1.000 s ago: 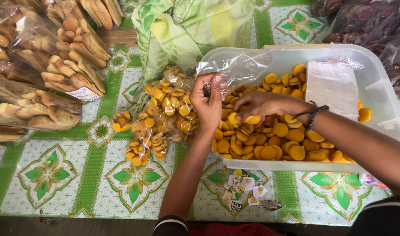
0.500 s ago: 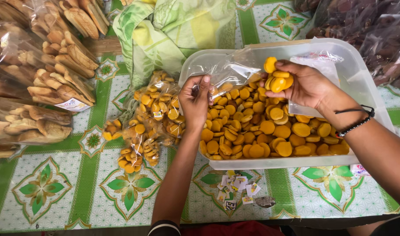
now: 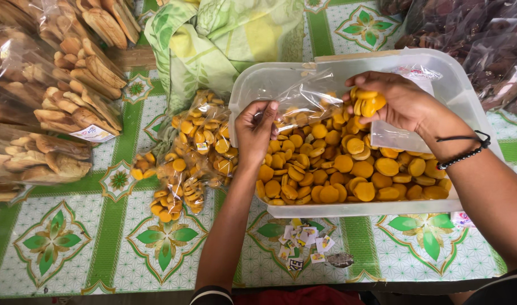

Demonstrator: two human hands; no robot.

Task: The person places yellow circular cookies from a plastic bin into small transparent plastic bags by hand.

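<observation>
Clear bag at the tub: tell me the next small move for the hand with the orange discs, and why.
Probably tip the right hand toward the mouth of the clear bag and let its stack of orange discs slide in. The left hand pinches the bag's near edge above the white tub, and the stack sits right at the bag's open side, so only a short release seems left.

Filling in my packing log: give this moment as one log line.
left hand: holds clear bag open | right hand: grips orange cookies at bag mouth | white tub: cookies inside
</observation>
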